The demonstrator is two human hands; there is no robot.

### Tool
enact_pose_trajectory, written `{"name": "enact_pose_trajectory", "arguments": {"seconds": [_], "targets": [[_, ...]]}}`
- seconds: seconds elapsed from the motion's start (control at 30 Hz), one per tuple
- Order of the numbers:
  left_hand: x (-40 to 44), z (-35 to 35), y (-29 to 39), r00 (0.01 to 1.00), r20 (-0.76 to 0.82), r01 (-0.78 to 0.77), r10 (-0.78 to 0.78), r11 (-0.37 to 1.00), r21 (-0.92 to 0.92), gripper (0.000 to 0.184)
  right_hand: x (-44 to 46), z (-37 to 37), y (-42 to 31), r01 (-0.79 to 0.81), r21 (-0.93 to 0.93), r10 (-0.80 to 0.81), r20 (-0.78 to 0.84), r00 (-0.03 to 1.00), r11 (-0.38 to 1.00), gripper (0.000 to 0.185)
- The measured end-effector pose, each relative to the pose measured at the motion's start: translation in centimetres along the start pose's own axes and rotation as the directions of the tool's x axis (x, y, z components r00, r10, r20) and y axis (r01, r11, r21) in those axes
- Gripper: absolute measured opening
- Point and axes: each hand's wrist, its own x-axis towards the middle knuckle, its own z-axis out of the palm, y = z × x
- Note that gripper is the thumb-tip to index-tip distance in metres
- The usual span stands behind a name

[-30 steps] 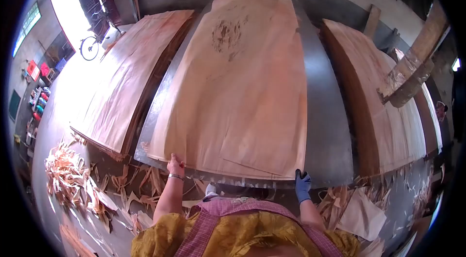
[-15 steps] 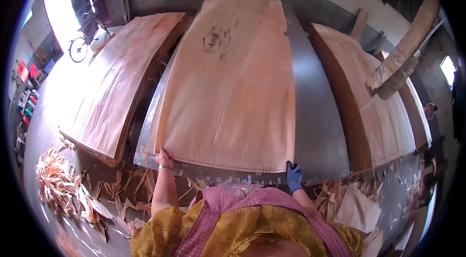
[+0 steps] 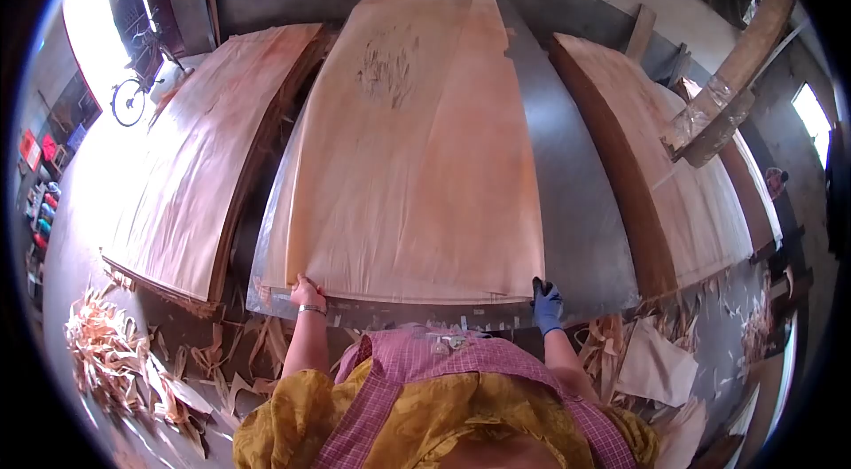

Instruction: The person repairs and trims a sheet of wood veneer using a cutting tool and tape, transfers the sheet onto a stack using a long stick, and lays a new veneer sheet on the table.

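A large thin sheet of wood veneer [image 3: 417, 168] lies across a smooth grey metal-topped table [image 3: 585, 194]. Dark streaks mark its far part, and a paler and a pinker area meet along a lengthwise line. At the sheet's near left corner, my bare left hand [image 3: 308, 293], with a band at the wrist, pinches the edge. My right hand [image 3: 548, 305], in a blue and black glove, grips the near right corner. Both hands are at the table's front edge, and the undersides of the fingers are hidden.
Veneer stacks stand to the left [image 3: 204, 141] and right [image 3: 660, 150]. A wooden post [image 3: 731, 79] leans over the right stack. Curled veneer scraps [image 3: 106, 345] litter the floor, with a larger scrap piece [image 3: 656, 363] at right. A bicycle [image 3: 133, 97] stands far left.
Both hands have shifted slightly right, still holding the sheet's near corners. The sheet's near right corner sits a little farther right on the table. The camera view has turned slightly.
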Motion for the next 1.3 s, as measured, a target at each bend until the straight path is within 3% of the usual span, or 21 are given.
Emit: {"name": "enact_pose_trajectory", "arguments": {"seconds": [0.1,0.13,0.2,0.3,0.4,0.5,0.6,0.67,0.73,0.83,0.87,0.93,1.0,1.1,1.17,1.2,1.3], "targets": [[-0.3,-0.1,0.0,0.999,0.0,-0.04,0.04,0.999,0.01,0.025,-1.5,1.4,5.1,0.291,-0.286,-0.346,-0.162,0.924,0.913,0.059],[-0.1,-0.2,-0.2,0.999,0.002,-0.051,0.051,0.999,0.011,0.025,-5.3,-0.9,0.9,0.11,-0.276,-0.156,-0.151,0.976,0.955,0.058],[1.1,-0.5,-0.9,0.998,0.011,-0.06,0.06,0.997,0.038,0.024,-8.2,1.1,4.8,0.203,-0.297,-0.291,-0.289,0.912,0.933,0.054],[2.0,-0.8,-1.3,0.998,0.003,-0.07,0.07,0.996,0.049,0.025,-11.7,0.5,5.1,-0.078,-0.23,0.086,0.026,0.996,0.97,0.051],[1.7,-0.7,-1.1,0.997,-0.016,-0.07,0.071,0.996,0.063,0.029,-11.1,2.1,3.0,-0.053,-0.233,0.059,0.02,0.998,0.971,0.049],[1.1,-0.5,-0.6,0.997,-0.053,-0.054,0.058,0.996,0.074,0.03,-9.1,5.2,1.0,0.073,-0.185,-0.105,-0.173,0.979,0.98,0.049],[1.5,-0.6,-0.4,0.999,-0.021,-0.045,0.046,0.998,0.055,0.03,-6.2,7.1,-0.1,0.119,-0.096,-0.124,-0.044,0.991,0.988,0.046],[1.7,-0.6,-0.7,0.999,-0.002,-0.053,0.053,0.998,0.045,0.031,-5.3,7.2,-0.6,-0.03,0.251,0.008,0.09,0.996,0.968,0.042],[1.3,-0.6,-0.3,0.996,-0.022,-0.083,0.084,0.996,0.045,0.031,-5.6,4.5,-4.2,-0.218,0.562,0.08,0.259,0.963,0.798,0.034],[0.7,-0.6,0.0,0.997,-0.032,-0.075,0.077,0.996,0.045,0.03,-6.0,-1.1,-8.0,-0.347,0.568,0.19,0.318,0.929,0.746,0.03],[0.5,-0.7,-0.1,0.996,-0.038,-0.073,0.075,0.995,0.064,0.029,-6.0,-3.2,-8.4,-0.312,0.578,0.157,0.302,0.94,0.754,0.029],[0.7,-0.7,-0.2,0.996,-0.047,-0.068,0.073,0.993,0.101,0.028,-4.3,-5.1,-5.2,-0.343,0.516,0.244,0.251,0.937,0.785,0.03],[2.2,-1.2,-0.7,0.998,0.018,-0.057,0.057,0.997,0.054,0.028,-1.4,-4.1,2.6,-0.133,0.619,0.129,0.052,0.99,0.774,0.031],[4.0,-1.3,-2.3,0.995,0.049,-0.083,0.082,0.996,0.018,0.034,0.2,-5.8,12.3,0.097,0.097,-0.076,-0.207,0.975,0.991,0.029],[1.5,-1.1,-1.5,0.994,0.034,-0.105,0.104,0.994,0.016,0.037,-0.3,-7.7,16.0,0.09,0.086,-0.068,-0.228,0.971,0.992,0.029],[-0.2,-0.5,-1.1,0.992,-0.089,-0.084,0.088,0.995,0.054,0.041,-0.8,-8.4,17.3,0.086,0.084,-0.064,-0.238,0.969,0.993,0.029],[-0.8,-0.8,-2.5,0.996,-0.065,-0.067,0.066,0.998,-0.019,0.043,-2.8,-11.0,20.6,-0.045,0.088,0.066,-0.25,0.966,0.995,0.028]]}}
